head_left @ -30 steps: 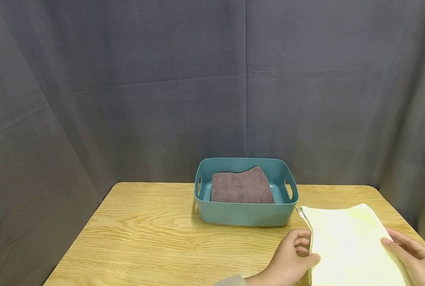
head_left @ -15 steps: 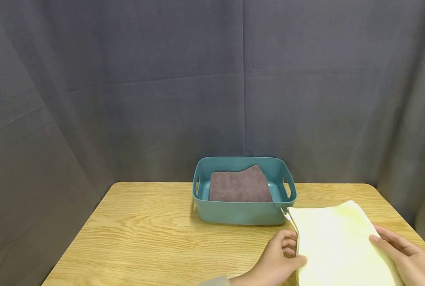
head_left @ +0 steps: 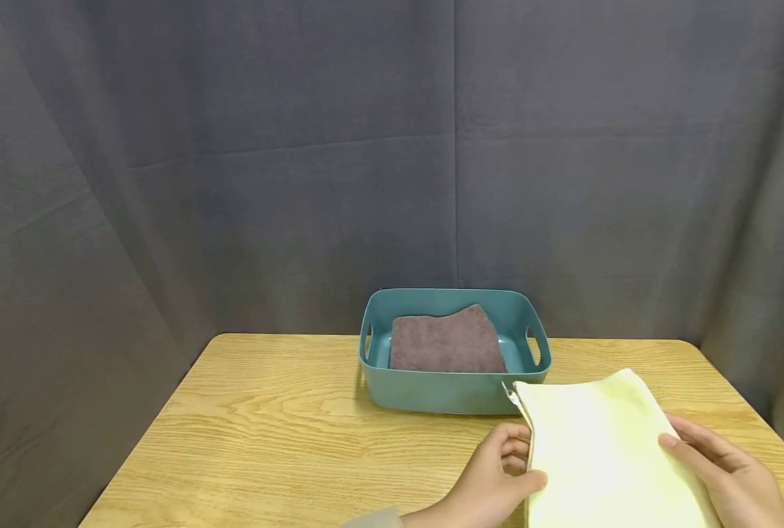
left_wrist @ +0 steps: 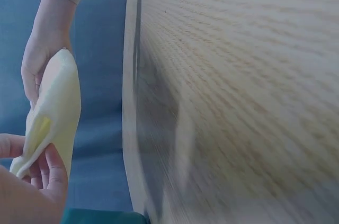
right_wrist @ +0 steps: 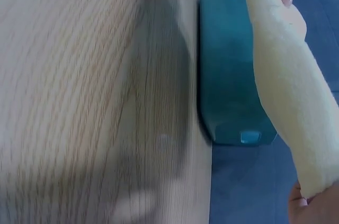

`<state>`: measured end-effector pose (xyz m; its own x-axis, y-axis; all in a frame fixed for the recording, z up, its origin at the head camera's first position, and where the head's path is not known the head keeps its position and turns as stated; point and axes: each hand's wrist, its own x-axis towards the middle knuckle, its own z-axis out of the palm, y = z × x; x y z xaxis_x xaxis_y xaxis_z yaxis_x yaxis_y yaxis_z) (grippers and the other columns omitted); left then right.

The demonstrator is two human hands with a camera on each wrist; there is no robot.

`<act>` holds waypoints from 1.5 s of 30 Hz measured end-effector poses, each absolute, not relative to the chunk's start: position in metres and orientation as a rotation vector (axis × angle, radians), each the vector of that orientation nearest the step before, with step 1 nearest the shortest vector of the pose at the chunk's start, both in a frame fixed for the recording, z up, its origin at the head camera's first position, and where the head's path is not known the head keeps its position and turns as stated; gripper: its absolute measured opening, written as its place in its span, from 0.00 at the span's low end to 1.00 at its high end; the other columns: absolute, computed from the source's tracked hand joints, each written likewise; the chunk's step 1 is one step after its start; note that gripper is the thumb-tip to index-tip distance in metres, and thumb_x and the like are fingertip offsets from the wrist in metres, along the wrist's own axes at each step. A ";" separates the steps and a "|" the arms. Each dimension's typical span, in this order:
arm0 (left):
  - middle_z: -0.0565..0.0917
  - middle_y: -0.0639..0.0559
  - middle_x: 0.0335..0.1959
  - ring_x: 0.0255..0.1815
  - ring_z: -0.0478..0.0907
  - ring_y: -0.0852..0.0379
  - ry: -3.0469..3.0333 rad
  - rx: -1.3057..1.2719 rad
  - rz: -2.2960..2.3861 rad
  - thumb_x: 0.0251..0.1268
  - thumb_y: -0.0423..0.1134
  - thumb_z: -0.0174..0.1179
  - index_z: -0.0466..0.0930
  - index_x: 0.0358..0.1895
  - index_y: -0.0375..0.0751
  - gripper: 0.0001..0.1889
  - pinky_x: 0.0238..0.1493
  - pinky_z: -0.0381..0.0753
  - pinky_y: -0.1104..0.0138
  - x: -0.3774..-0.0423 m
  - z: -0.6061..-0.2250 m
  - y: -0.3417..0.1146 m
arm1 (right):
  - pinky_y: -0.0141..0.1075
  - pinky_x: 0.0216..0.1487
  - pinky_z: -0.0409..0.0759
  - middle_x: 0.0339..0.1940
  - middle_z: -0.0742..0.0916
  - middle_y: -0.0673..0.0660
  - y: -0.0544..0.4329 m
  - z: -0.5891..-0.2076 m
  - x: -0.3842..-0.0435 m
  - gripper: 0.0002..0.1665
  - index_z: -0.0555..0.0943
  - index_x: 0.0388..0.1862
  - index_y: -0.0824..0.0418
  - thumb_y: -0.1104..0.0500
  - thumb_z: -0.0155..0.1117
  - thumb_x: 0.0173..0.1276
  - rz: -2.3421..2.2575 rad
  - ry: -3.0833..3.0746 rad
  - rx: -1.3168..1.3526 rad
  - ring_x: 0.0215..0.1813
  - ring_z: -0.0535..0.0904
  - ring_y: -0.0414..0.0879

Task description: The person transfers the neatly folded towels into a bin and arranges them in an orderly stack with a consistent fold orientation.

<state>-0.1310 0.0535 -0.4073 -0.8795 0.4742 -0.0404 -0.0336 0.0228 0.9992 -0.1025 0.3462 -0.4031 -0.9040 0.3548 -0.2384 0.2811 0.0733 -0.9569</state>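
A pale yellow folded towel (head_left: 603, 455) is held above the table by both hands. My left hand (head_left: 491, 477) pinches its left edge, thumb on top and fingers beneath. On the opposite edge, my right hand (head_left: 728, 469) grips it the same way. The left wrist view shows the towel's (left_wrist: 58, 102) folded layers parting slightly beside the left fingers. In the right wrist view the towel (right_wrist: 296, 86) is seen edge-on, sagging a little, apart from the tabletop. A teal basket (head_left: 444, 394) stands just beyond the towel, with a folded grey-brown towel (head_left: 447, 343) lying inside.
The wooden table (head_left: 286, 433) extends to the left and behind the hands. Grey curtains (head_left: 325, 183) hang close behind its far edge and along both sides. The basket has a cut-out handle at each end.
Both hands have carried the yellow towel leftward, so its far left corner now overlaps the basket's front in the head view. The grip on it looks the same.
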 end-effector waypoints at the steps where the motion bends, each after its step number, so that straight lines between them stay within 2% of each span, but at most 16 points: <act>1: 0.77 0.57 0.45 0.42 0.72 0.63 1.938 0.443 1.918 0.64 0.31 0.62 0.71 0.59 0.43 0.21 0.46 0.74 0.68 -0.131 -0.408 0.051 | 0.34 0.30 0.83 0.35 0.84 0.23 0.344 -0.403 -0.102 0.15 0.85 0.48 0.25 0.44 0.73 0.63 1.976 -2.272 -0.671 0.33 0.83 0.33; 4: 0.78 0.56 0.45 0.42 0.73 0.62 1.930 0.428 1.928 0.64 0.30 0.62 0.71 0.60 0.41 0.22 0.46 0.74 0.67 -0.131 -0.410 0.044 | 0.34 0.31 0.83 0.35 0.85 0.25 0.336 -0.401 -0.101 0.16 0.86 0.49 0.27 0.45 0.73 0.63 2.006 -2.259 -0.659 0.33 0.84 0.34; 11: 0.80 0.55 0.44 0.40 0.75 0.62 1.946 0.454 1.945 0.63 0.29 0.62 0.70 0.62 0.35 0.23 0.46 0.75 0.69 -0.130 -0.413 0.029 | 0.35 0.35 0.84 0.35 0.85 0.29 0.320 -0.395 -0.102 0.11 0.84 0.41 0.22 0.41 0.73 0.61 2.041 -2.294 -0.717 0.35 0.84 0.36; 18: 0.80 0.52 0.45 0.41 0.75 0.60 1.970 0.447 1.952 0.64 0.28 0.61 0.70 0.63 0.31 0.24 0.44 0.75 0.68 -0.129 -0.415 0.012 | 0.33 0.37 0.83 0.38 0.85 0.29 0.309 -0.395 -0.100 0.11 0.84 0.44 0.23 0.44 0.69 0.67 1.979 -2.395 -0.535 0.39 0.81 0.31; 23: 0.80 0.50 0.48 0.42 0.74 0.57 2.008 0.424 1.937 0.65 0.28 0.62 0.71 0.64 0.30 0.24 0.48 0.77 0.62 -0.129 -0.415 -0.001 | 0.40 0.43 0.84 0.40 0.85 0.31 0.298 -0.392 -0.104 0.11 0.83 0.42 0.25 0.43 0.72 0.63 2.226 -2.311 -0.627 0.42 0.83 0.38; 27: 0.80 0.49 0.48 0.43 0.73 0.56 2.041 0.411 1.919 0.65 0.29 0.62 0.70 0.65 0.29 0.25 0.49 0.77 0.59 -0.129 -0.414 -0.010 | 0.43 0.45 0.84 0.42 0.84 0.32 0.288 -0.388 -0.106 0.15 0.82 0.48 0.28 0.42 0.72 0.63 2.315 -2.282 -0.672 0.43 0.84 0.43; 33: 0.80 0.49 0.47 0.44 0.72 0.56 2.063 0.415 1.934 0.64 0.28 0.62 0.70 0.64 0.28 0.25 0.49 0.77 0.59 -0.127 -0.411 -0.019 | 0.38 0.45 0.83 0.44 0.82 0.27 0.282 -0.387 -0.110 0.17 0.81 0.52 0.28 0.43 0.71 0.65 2.256 -2.341 -0.611 0.45 0.81 0.34; 36: 0.79 0.49 0.47 0.44 0.72 0.55 2.067 0.424 1.931 0.65 0.29 0.62 0.69 0.64 0.27 0.25 0.49 0.77 0.61 -0.126 -0.409 -0.026 | 0.36 0.47 0.82 0.45 0.80 0.27 0.281 -0.388 -0.114 0.27 0.78 0.62 0.33 0.42 0.71 0.64 2.238 -2.361 -0.604 0.46 0.79 0.30; 40: 0.78 0.48 0.49 0.46 0.71 0.55 2.073 0.427 1.918 0.66 0.31 0.62 0.67 0.66 0.27 0.27 0.51 0.76 0.60 -0.127 -0.407 -0.033 | 0.36 0.49 0.82 0.47 0.79 0.30 0.277 -0.388 -0.118 0.40 0.70 0.73 0.43 0.42 0.72 0.63 2.303 -2.291 -0.606 0.47 0.80 0.32; 43: 0.76 0.46 0.51 0.47 0.70 0.54 2.071 0.427 1.920 0.67 0.31 0.62 0.66 0.67 0.26 0.28 0.52 0.76 0.58 -0.127 -0.405 -0.037 | 0.37 0.50 0.82 0.48 0.80 0.32 0.272 -0.389 -0.119 0.37 0.71 0.71 0.41 0.44 0.72 0.63 2.352 -2.227 -0.592 0.48 0.81 0.35; 45: 0.75 0.45 0.52 0.47 0.69 0.53 2.064 0.417 1.928 0.67 0.32 0.62 0.65 0.67 0.26 0.28 0.53 0.76 0.59 -0.126 -0.404 -0.038 | 0.37 0.49 0.82 0.48 0.81 0.33 0.270 -0.388 -0.119 0.29 0.76 0.65 0.37 0.46 0.72 0.64 2.366 -2.189 -0.563 0.48 0.81 0.36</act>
<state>-0.1264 -0.0381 -0.4044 -0.9174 0.3978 -0.0109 0.0164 0.0650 0.9978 -0.1194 0.2701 -0.3883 -0.9325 0.1350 -0.3349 0.3234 -0.1003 -0.9409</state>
